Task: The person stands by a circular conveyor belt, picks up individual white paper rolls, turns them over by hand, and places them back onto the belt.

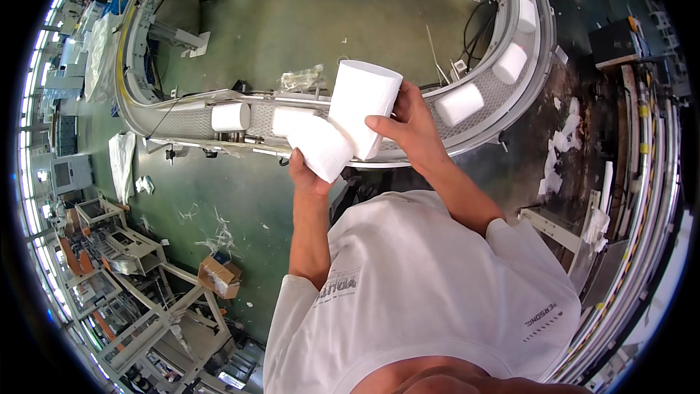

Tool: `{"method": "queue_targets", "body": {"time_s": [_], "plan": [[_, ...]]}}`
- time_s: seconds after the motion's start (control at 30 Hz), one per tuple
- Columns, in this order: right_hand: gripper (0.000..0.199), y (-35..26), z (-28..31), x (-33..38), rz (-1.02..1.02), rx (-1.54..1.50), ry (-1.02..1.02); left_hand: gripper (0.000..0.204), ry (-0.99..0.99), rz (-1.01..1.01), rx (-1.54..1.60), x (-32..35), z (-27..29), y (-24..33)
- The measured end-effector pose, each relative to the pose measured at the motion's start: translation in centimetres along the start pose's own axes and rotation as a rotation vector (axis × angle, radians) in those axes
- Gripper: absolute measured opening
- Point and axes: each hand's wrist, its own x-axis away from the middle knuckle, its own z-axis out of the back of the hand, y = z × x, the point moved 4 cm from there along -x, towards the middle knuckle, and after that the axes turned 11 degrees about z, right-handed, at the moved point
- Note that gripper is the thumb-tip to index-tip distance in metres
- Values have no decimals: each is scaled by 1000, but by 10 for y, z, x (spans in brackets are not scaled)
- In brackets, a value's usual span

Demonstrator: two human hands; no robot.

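My left hand (pixel 309 177) is closed round the lower end of a white paper roll (pixel 319 147), its thumb on the near side. My right hand (pixel 410 126) grips a second, taller-looking white roll (pixel 364 102) from its right side, thumb across the front. The two rolls touch or overlap in front of my chest, above the near stretch of the conveyor (pixel 193 122). Just behind the left-hand roll, another white roll (pixel 290 118) lies on the belt, partly hidden. To my right a roll (pixel 459 103) rests on the belt close to my right hand.
The conveyor curves away on both sides, with a white roll (pixel 230 117) at left and several more up the right bend. A clear plastic wrapper (pixel 302 78) lies beyond the rail. On the floor at left stand a cardboard box (pixel 219 276) and a machine frame (pixel 135 248).
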Motion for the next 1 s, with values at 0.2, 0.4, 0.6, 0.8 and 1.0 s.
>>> {"method": "queue_targets", "body": {"time_s": [0.2, 0.4, 0.6, 0.8, 1.0], "plan": [[81, -9, -15, 3, 4, -57, -48, 81, -27, -38, -99, 17, 7, 29], [76, 5, -14, -1, 0, -146, 29, 77, -165, -54, -80, 22, -42, 40], [71, 12, -16, -1, -21, -296, 29, 77, -229, -103, -105, 29, -51, 44], [69, 10, -22, -1, -12, -340, -23, 80, -266, -153, -154, 37, -46, 48], [67, 11, -22, -1, -6, -367, 2, 80, -281, -146, -139, 35, -51, 48]]}}
